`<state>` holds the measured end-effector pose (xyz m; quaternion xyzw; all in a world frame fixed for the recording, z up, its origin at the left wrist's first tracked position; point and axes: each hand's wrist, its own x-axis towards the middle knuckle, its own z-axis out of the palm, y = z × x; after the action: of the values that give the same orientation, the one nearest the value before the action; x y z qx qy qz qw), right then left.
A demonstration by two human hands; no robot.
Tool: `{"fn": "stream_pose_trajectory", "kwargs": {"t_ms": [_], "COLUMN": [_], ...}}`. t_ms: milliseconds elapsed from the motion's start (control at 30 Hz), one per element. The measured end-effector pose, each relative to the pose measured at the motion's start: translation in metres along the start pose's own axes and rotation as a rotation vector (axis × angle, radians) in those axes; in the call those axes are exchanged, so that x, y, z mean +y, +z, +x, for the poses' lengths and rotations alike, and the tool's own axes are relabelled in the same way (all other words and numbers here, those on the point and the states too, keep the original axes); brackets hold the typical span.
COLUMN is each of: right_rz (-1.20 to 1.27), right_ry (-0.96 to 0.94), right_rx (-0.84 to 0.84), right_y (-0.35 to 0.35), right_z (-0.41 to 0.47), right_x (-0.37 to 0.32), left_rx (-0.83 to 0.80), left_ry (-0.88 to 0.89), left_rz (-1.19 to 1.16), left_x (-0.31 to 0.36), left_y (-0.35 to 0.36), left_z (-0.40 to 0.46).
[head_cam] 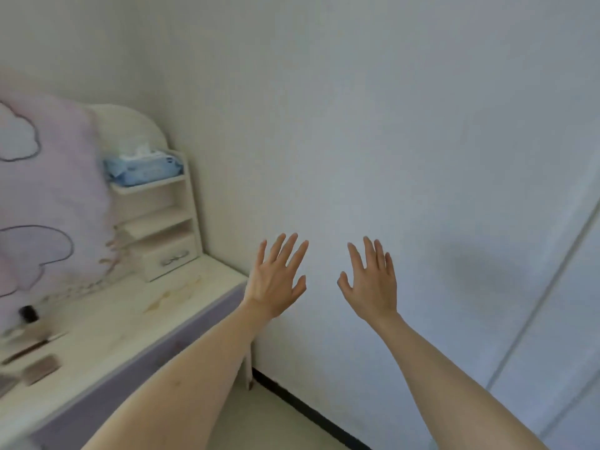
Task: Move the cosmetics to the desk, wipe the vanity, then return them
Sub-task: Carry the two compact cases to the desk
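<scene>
Before the wall, left hand [276, 280] and right hand [371, 282] spread open, empty.

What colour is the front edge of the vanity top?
Pale purple; the vanity's front edge runs lilac below the cream top, seen in the head view.

Left of my fingers [285, 251]: cream vanity [136, 316], yellowish stains, lilac front edge. Pink pillow [55, 203], white clouds outlined purple. Pale blue wipes pack [143, 168]. Behind fingers: white wall [357, 125], black baseboard [308, 410].
</scene>
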<state>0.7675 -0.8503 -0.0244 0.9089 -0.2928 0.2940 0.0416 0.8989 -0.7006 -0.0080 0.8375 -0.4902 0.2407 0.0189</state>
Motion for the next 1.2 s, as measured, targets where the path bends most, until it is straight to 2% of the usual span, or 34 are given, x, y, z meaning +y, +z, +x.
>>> {"fn": "stream_pose_trajectory", "kwargs": {"t_ms": [233,467,600,800,933,1100,1200], "right_rz": [0.187,0.359,0.407,0.479,0.498,0.476,0.410], "right_ry": [-0.310,-0.561,-0.728,-0.948,-1.065,-1.157,-1.195], "right_rx": [-0.080,-0.197,-0.266,-0.392,-0.526,-0.700,-0.835], "right_y": [0.076,0.145,0.183,0.233,0.268,0.321,0.349], "right_z": [0.065,0.110,0.110,0.078,0.049,0.017,0.002], "right_x": [-0.175,-0.328,-0.400,-0.488,-0.530,-0.575,-0.591], "left_rx": [-0.098,-0.135,-0.158,-0.208,-0.322,-0.421,-0.539], "left_ry": [-0.311,-0.601,-0.780,-1.012,-1.113,-1.136,-1.139], "left_rz": [0.084,0.159,0.170,0.144,0.066,-0.026,-0.074], "left_x": [-0.162,-0.274,-0.316,-0.352,-0.372,-0.414,-0.444], "left_y": [0.019,0.051,0.070,0.102,0.132,0.175,0.200], "left_z": [-0.064,-0.117,-0.148,-0.208,-0.256,-0.313,-0.334]}}
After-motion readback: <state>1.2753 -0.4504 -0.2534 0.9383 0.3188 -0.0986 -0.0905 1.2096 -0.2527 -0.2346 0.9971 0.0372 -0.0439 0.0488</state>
